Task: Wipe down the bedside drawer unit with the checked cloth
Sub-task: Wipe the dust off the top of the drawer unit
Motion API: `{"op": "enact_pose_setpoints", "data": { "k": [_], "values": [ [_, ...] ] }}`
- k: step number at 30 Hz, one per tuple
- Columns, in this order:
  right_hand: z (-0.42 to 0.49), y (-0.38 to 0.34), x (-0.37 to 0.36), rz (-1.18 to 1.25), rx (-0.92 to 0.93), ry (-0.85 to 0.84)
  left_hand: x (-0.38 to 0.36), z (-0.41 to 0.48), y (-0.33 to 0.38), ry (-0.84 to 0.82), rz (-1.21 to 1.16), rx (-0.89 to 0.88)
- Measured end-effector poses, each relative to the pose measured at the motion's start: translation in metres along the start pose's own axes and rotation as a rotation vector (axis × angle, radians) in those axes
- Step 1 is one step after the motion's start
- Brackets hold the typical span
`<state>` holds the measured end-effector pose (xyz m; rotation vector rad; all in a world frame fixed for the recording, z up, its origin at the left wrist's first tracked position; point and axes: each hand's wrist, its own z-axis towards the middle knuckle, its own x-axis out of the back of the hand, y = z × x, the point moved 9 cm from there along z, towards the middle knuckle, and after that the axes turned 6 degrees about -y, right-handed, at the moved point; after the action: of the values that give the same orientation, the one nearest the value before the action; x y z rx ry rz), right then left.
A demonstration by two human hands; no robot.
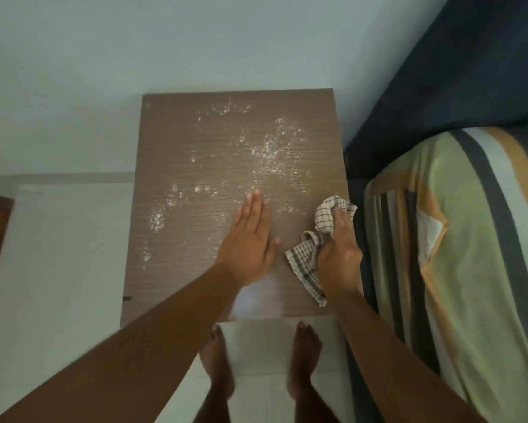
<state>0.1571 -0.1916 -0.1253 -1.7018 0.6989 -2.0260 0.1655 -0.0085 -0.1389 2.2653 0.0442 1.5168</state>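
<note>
Against the pale wall (134, 41) stands the bedside drawer unit (195, 270), seen from above, its brown wood-grain top facing up. The left hand (250, 239) lies flat on that top near the middle, palm down, fingers straight and together, holding nothing. Just beside it, by the unit's right edge, the right hand (337, 254) has its fingers curled round the checked cloth (326, 216). The cloth is bunched up: one fold pokes out past the fingertips and a loose corner trails back along the wrist, lying on the wood. Beyond the left fingertips, white powdery specks (268, 151) are scattered over the far half and the left side of the top. To the right sits a bed with a striped green cover (455, 239), and behind it is a dark headboard (470, 71). Bare feet (216, 361) stand on the light floor in front of the unit.
</note>
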Motion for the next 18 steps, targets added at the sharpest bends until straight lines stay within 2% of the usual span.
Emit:
{"op": "enact_pose_setpoints", "data": {
  "k": [3, 7, 13, 18],
  "values": [
    [0.040, -0.011, 0.008, 0.110, -0.084, 0.013, 0.028, 0.026, -0.006, 0.059, 0.011, -0.014],
    [0.112, -0.046, 0.002, 0.115, 0.025, -0.057, 0.070, 0.074, -0.024, 0.118, 0.058, 0.007],
    [0.219, -0.074, -0.038, -0.060, 0.109, -0.225, 0.104, 0.144, -0.046, 0.118, 0.148, 0.031],
    [0.270, -0.083, -0.075, -0.172, 0.200, -0.346, 0.107, 0.172, -0.068, 0.110, 0.153, 0.083]
  ]
}}
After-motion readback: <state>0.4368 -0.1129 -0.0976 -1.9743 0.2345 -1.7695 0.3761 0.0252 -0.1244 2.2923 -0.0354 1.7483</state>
